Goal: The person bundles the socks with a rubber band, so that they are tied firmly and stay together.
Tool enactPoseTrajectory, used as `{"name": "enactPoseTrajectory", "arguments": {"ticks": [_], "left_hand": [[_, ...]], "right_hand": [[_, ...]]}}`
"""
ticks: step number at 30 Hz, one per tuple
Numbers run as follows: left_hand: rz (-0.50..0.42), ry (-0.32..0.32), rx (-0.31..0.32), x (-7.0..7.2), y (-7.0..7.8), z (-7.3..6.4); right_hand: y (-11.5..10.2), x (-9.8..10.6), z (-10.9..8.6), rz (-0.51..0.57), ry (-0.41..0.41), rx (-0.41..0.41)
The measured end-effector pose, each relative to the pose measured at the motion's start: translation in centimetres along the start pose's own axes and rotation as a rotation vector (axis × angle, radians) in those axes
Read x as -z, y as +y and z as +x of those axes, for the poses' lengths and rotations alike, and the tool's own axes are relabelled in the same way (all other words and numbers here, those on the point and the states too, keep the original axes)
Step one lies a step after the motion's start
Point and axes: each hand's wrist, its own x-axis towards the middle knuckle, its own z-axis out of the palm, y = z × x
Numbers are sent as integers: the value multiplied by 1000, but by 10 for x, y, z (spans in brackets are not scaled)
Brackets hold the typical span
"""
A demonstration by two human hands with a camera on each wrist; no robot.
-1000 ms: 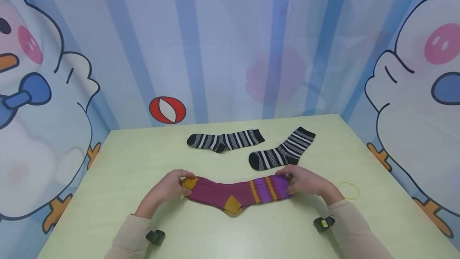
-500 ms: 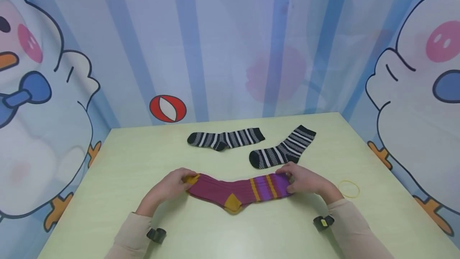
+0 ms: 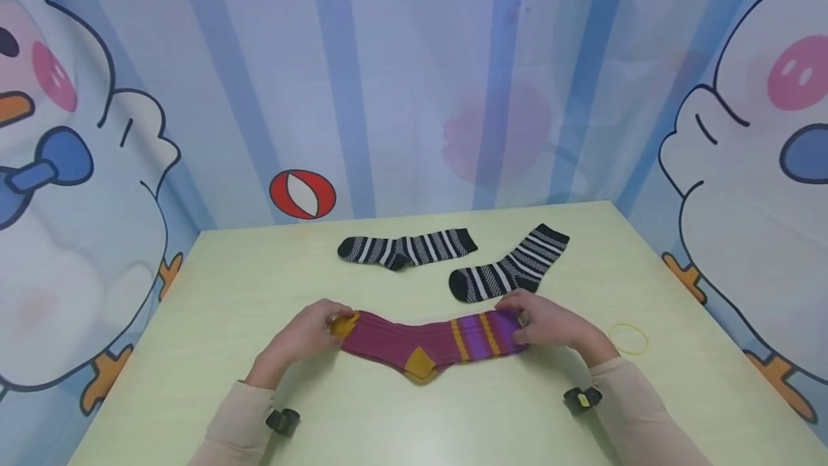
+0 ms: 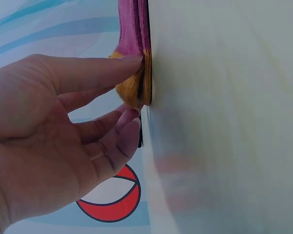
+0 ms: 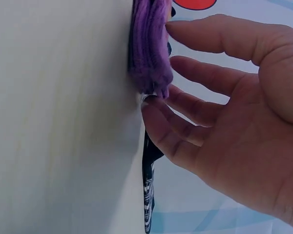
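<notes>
A maroon sock with a mustard toe and heel and a purple striped cuff lies sideways across the table in the head view. In the left wrist view its mustard toe looks layered; whether a second sock lies beneath, I cannot tell. My left hand pinches this toe, the thumb lying on it. At the other end, my right hand straddles the purple cuff, thumb at one edge and loosely extended fingers at the other, touching it lightly.
Two black-and-white striped socks lie behind: one sock at the back middle, the other sock just beyond my right hand. A thin yellow rubber band lies to the right on the pale table. A printed curtain encloses the back and sides.
My left hand has shifted slightly inward over the toe, and the toe end has moved a little to the right. My right hand stays at the cuff. The striped socks lie as before.
</notes>
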Motion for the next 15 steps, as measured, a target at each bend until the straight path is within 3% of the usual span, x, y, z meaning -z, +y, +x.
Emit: {"name": "enactPoseTrajectory", "arguments": {"ticks": [4, 15], "left_hand": [[-5, -12, 35, 2, 1, 1], [-94, -36, 90, 9, 5, -6]], "right_hand": [[-2, 1, 1, -12, 7, 27], [-5, 2, -1, -6, 4, 1]]}}
